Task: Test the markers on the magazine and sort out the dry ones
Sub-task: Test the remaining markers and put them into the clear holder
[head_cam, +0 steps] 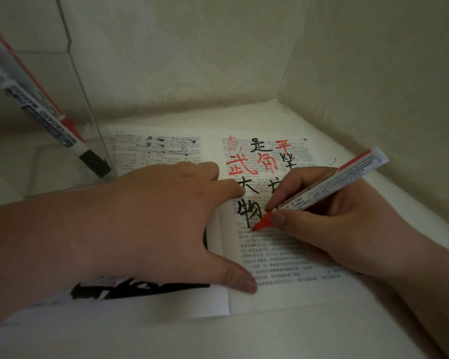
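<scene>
A white worktop (296, 338) runs into a corner where two plain, cream walls meet: the back wall (192, 60) and the right wall (386, 60). Both look a little rough and stained near the bottom. At the left a clear container (49, 172) stands on the worktop, with pale tiles (24, 22) behind it.

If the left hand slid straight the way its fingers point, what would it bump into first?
Probably the right hand gripping the red marker, just across the magazine page; depth is hard to judge.
</scene>
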Demonstrator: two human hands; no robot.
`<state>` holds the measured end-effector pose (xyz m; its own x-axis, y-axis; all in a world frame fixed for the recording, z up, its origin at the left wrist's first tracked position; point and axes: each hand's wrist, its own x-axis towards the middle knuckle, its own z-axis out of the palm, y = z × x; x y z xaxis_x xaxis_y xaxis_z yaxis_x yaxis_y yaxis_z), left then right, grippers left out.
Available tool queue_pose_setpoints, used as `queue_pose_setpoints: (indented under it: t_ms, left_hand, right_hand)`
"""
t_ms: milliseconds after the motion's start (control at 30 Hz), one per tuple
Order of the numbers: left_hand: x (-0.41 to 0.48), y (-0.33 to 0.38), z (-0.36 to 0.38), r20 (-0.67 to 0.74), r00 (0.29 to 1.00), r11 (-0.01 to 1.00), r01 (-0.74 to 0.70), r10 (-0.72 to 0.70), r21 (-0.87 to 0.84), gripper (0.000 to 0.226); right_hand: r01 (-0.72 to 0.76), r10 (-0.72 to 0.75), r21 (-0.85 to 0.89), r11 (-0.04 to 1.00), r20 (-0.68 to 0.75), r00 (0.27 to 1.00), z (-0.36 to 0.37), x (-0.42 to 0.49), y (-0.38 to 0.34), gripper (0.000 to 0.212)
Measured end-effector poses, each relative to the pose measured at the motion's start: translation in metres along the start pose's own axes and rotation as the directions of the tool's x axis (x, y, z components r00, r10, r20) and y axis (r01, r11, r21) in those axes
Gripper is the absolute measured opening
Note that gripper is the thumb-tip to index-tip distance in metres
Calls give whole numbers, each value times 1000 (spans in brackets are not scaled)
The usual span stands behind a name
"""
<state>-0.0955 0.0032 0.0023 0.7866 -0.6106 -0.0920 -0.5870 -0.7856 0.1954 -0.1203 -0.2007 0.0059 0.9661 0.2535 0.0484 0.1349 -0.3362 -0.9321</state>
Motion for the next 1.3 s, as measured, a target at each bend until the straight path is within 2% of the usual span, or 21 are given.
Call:
queue_pose_setpoints:
  t_ms: [133, 333, 633, 767, 933, 1000, 1067, 1100, 1233, 1300]
  left_hand:
    - [-1, 0, -1, 11, 1000, 1000, -14, 14, -28, 107]
    - [-2, -2, 0, -7, 1000, 997, -25, 25, -71, 108]
    - [0, -5, 4, -46, 998, 995, -52, 48, -90, 116]
    - [2, -4, 6, -48, 998, 999, -38, 37, -30, 110]
    - [2, -5, 8, -30, 999, 997, -40, 37, -73, 116]
    - [3, -8, 5, -24, 999, 994, -50, 48, -97, 120]
    - [4, -16, 1, -23, 996, 997, -82, 82, -11, 124]
    - [5, -18, -1, -19, 996, 996, -81, 82, 42, 119]
    - [6, -20, -5, 5, 998, 993, -68, 68, 97, 111]
    - [6, -20, -4, 21, 997, 992, -72, 70, 103, 113]
  right_hand:
    - [12, -11, -41, 999, 36, 999, 0, -1, 1, 8]
    - [-32, 31, -13, 999, -52, 998, 1, 1, 4, 7]
    - [-11, 5, -106, 994, -53, 999, 3, 1, 2, 10]
    - [-28, 30, -133, 991, 16, 999, 5, -1, -1, 20]
    - [-38, 31, -106, 994, -66, 997, 2, 2, 2, 13]
    - [-51, 48, -93, 994, -34, 998, 3, 1, 1, 13]
    - [-59, 61, -101, 993, 19, 998, 3, 0, -1, 12]
    - [-62, 65, -108, 992, 23, 998, 3, 0, -1, 11]
    - [-44, 44, -111, 993, -9, 999, 2, 1, 0, 9]
    - [-28, 33, -100, 995, 51, 998, 2, -1, -1, 6]
